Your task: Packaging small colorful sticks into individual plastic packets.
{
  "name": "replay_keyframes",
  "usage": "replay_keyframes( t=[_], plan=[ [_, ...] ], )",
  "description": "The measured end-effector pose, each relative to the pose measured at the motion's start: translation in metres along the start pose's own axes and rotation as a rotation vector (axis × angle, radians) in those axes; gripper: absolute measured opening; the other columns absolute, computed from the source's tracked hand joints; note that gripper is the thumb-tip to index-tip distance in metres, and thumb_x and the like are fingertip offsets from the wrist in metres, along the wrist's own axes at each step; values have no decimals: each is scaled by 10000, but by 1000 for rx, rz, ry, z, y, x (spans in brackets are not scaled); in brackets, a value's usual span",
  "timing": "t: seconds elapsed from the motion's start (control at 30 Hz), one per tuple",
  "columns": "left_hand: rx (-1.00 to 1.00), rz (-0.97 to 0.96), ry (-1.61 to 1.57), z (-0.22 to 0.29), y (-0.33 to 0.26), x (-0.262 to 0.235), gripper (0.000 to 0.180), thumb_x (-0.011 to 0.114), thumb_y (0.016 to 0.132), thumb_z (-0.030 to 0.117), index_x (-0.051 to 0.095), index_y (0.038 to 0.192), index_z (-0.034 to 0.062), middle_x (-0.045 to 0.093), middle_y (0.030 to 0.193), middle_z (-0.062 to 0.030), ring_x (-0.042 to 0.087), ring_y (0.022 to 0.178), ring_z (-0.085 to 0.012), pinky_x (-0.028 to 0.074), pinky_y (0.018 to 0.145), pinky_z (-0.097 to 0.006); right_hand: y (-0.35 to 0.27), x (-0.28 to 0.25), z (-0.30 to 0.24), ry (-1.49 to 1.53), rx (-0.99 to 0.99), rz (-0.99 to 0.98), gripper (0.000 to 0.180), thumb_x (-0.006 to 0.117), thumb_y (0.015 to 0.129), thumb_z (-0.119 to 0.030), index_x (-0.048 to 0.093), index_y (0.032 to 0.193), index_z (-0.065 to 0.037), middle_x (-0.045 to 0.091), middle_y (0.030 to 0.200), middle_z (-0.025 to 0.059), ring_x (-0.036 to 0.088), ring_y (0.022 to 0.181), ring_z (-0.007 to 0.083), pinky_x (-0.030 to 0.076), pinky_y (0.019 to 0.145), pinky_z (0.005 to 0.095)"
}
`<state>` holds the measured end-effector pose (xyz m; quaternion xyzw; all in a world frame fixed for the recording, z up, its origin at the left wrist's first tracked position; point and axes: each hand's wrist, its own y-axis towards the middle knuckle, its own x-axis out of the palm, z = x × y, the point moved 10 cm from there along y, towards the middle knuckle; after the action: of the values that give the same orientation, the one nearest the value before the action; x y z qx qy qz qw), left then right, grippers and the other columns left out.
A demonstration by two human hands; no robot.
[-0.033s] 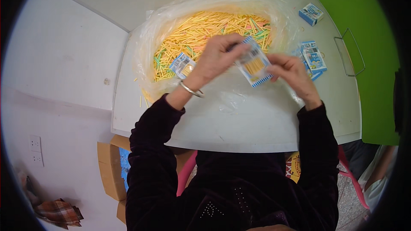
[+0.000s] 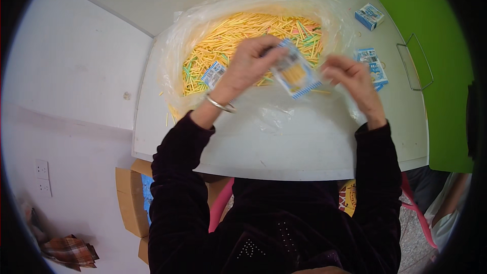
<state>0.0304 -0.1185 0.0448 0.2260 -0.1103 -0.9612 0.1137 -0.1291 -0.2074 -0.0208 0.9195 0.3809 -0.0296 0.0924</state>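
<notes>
My left hand grips the upper left edge of a small clear packet with blue-and-white striped ends. Thin yellow sticks show through its window; motion blurs it. To the right of the packet, my right hand is apart from it, fingers bent and slightly blurred, with nothing visible in them. Behind both hands lies a large clear plastic bag, its mouth wide over a heap of yellow, green and pink sticks. Another striped packet rests on the heap beside my left wrist. One loose yellow stick shows just right of the held packet.
Several striped packets lie on the right of the white table, with one more packet farther back. A wire handle stands by the green panel. Below the table's left side is an open cardboard box.
My right hand has come off the packet and moved slightly right. The packet has shifted a little up and left with my left hand. A loose yellow stick now shows beside it.
</notes>
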Motion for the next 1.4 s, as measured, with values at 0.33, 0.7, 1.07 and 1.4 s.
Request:
replay_keyframes(
  t=[0.33,0.7,1.07,1.4],
  plan=[
    [-220,-37,917,-62,-53,-122,258,658,790,219,618,900,-11,636,899,-103,584,808,-187,457,732,-296,-5,-134,44,-1211,153,576,375,684,732,-322,624,925,-6,567,953,148,530,912,297,418,781,414],
    [98,-20,941,-20,-27,-51,353,687,755,277,599,996,34,594,1072,-128,538,1007,-286,437,855,-372,-10,-152,53,-1182,-74,770,186,619,805,-212,614,857,-33,583,898,100,541,851,275,419,715,408],
    [-73,-225,64,6,-4,24,307,681,772,282,629,914,15,625,834,-72,573,788,-146,447,696,-279,-16,38,-66,-363,-370,153,211,621,811,-61,551,993,20,600,887,105,590,808,181,457,718,271],
    [106,-41,284,10,-16,23,147,642,787,116,644,869,-6,620,718,-89,567,655,-134,439,623,-264,-10,47,-18,16,-49,-63,158,610,833,-102,606,923,28,598,743,15,517,687,51,412,609,201]
  ],
)
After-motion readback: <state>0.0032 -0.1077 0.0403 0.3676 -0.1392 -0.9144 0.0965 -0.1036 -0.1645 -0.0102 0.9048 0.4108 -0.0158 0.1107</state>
